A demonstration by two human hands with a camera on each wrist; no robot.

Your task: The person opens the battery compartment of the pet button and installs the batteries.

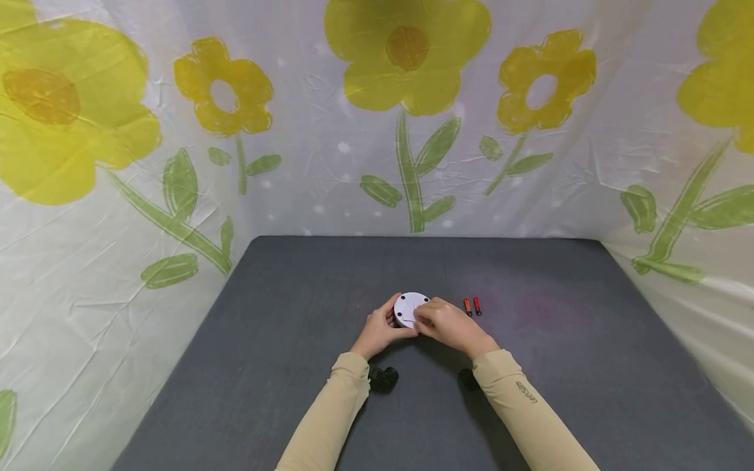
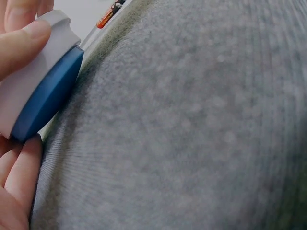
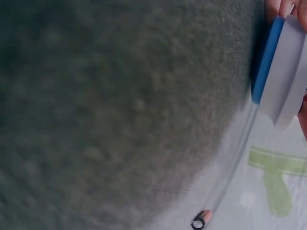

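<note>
A round white device (image 1: 409, 302) with dark rubber feet and a patch of small holes faces upward in the head view. Its opposite side is blue, as the left wrist view shows on the blue face (image 2: 50, 96). My left hand (image 1: 379, 330) grips it by the rim, thumb at the near edge and fingers at the far left. Bent over its right part, my right hand (image 1: 450, 324) has its fingertips at the white face, beside a thin rectangular outline. I cannot tell whether those fingertips pinch something, as the hand covers the spot.
Two red-and-black batteries, including a left battery (image 1: 468, 307) and a right battery (image 1: 477, 305), lie on the dark grey table (image 1: 294, 288) right of the device. A flower-printed white curtain (image 1: 306, 163) hangs behind the table and along both sides.
</note>
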